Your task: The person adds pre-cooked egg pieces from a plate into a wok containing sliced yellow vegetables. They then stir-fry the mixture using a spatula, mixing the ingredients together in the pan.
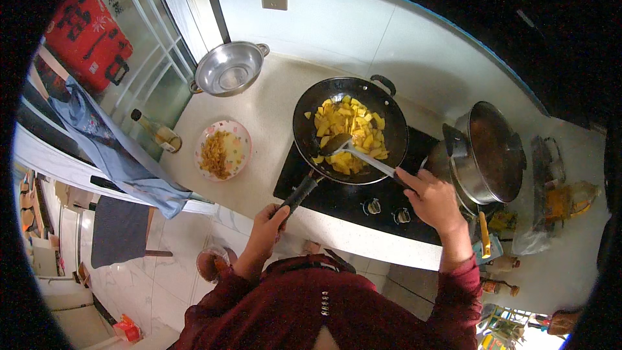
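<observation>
A black wok [303, 107] stands on the left part of a black gas cooktop [335, 204]. Sliced yellow vegetable pieces [357, 119] are heaped in it. My left hand [271, 223] grips the wok's black handle [299, 195], which points toward me. In my right hand [435, 199] is the handle of a spatula [371, 160]. Its dark head rests among the pieces, left of their middle. Left of the wok, a pink-rimmed patterned plate [238, 153] holds a pile of brownish chopped food [215, 155], which I cannot identify.
A steel two-handled basin [218, 70] sits by the back wall. A glass bottle [165, 136] stands at the counter's left edge, near a hanging blue cloth [102, 150]. To the right are a large steel pot [464, 165], a yellow handle [484, 236] and an oil bottle [568, 201].
</observation>
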Motion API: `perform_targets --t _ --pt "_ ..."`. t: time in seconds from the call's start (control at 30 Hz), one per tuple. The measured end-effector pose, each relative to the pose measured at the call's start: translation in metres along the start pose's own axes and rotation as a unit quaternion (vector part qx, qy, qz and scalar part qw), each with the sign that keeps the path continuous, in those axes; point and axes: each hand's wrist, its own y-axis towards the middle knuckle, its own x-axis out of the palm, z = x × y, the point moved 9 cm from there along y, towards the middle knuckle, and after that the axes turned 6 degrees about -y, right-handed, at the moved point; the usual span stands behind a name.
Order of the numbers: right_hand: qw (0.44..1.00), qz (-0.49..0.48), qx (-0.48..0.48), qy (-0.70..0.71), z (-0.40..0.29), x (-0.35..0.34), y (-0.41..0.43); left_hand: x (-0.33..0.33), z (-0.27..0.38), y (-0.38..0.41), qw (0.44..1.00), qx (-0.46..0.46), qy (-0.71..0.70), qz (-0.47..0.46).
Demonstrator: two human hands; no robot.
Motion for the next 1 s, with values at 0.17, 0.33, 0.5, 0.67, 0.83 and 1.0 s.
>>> perform_targets --t 0.17,0.33,0.5,0.67,0.83,1.0 --pt "0.997 0.023 0.042 0.065 0.008 -0.043 -0.035 -0.001 0.001 0.000 1.000 -0.001 0.015 0.006" --pt "0.997 -0.031 0.038 0.067 -0.006 -0.053 -0.053 0.000 0.001 0.000 1.000 -0.004 0.016 0.007" --pt "0.994 0.026 0.093 0.053 0.008 -0.004 -0.031 0.001 -0.001 0.001 1.000 -0.005 0.004 -0.001" --pt "0.976 0.135 0.135 0.106 0.031 -0.004 -0.041 -0.003 -0.002 -0.002 1.000 -0.002 -0.004 0.015" --pt "0.907 0.066 0.343 0.235 0.084 0.053 -0.058 0.002 0.000 0.002 1.000 0.002 0.004 0.005" --pt "0.618 -0.010 0.431 0.657 0.049 0.138 -0.047 0.002 0.004 0.000 1.000 -0.003 0.007 0.002"
